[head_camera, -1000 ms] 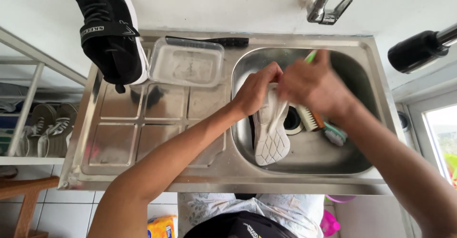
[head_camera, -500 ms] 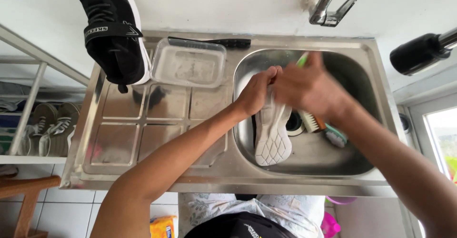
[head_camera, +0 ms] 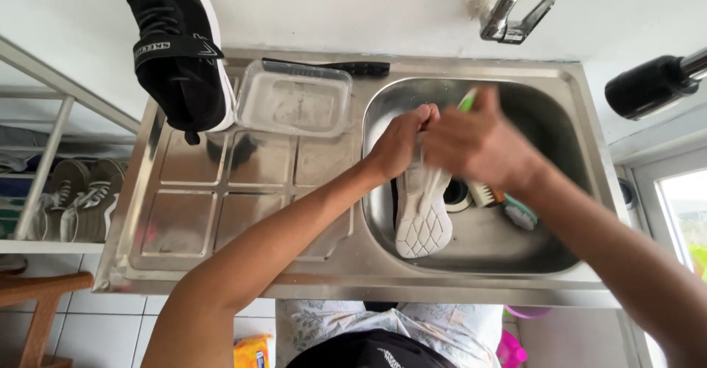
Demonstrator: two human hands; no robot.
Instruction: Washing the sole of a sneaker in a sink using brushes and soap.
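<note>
Few things of this kind show. A small yellow packet (head_camera: 252,352) with orange and blue print lies at the near edge of the scene, below the steel counter's front lip and just left of the person's patterned clothing — only its upper part is in view, so its full shape cannot be told. At the far left, a black shoe (head_camera: 179,51) propped against the white wall carries a narrow black label band (head_camera: 168,46) across its upper with small white lettering — tilted slightly. No signs or screens are visible.
</note>
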